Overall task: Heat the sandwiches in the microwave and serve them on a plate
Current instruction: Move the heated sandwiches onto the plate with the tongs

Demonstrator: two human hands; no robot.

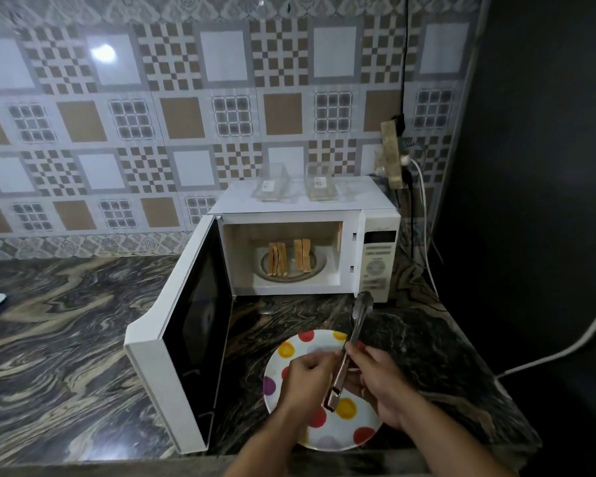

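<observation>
both hands meet over the spotted plate (327, 438): the left hand (305, 376) and right hand (381, 380) each grasp the metal tongs (350, 342), whose tips point toward 12 o'clock. the sandwiches (289, 258) stand on edge in the open microwave (300, 249), well beyond the hands at 12 o'clock. dark marbled counter (66, 325), patterned tile wall (186, 98). two clear containers (296, 184) on top are hard to make out

The wall (193, 108) carries patterned tiles in white, brown and grey squares; 1 light reflection (103, 52) shows upper left. The countertop (66, 325) is dark swirled marble. A dark panel (544, 166) closes the right side.
</observation>
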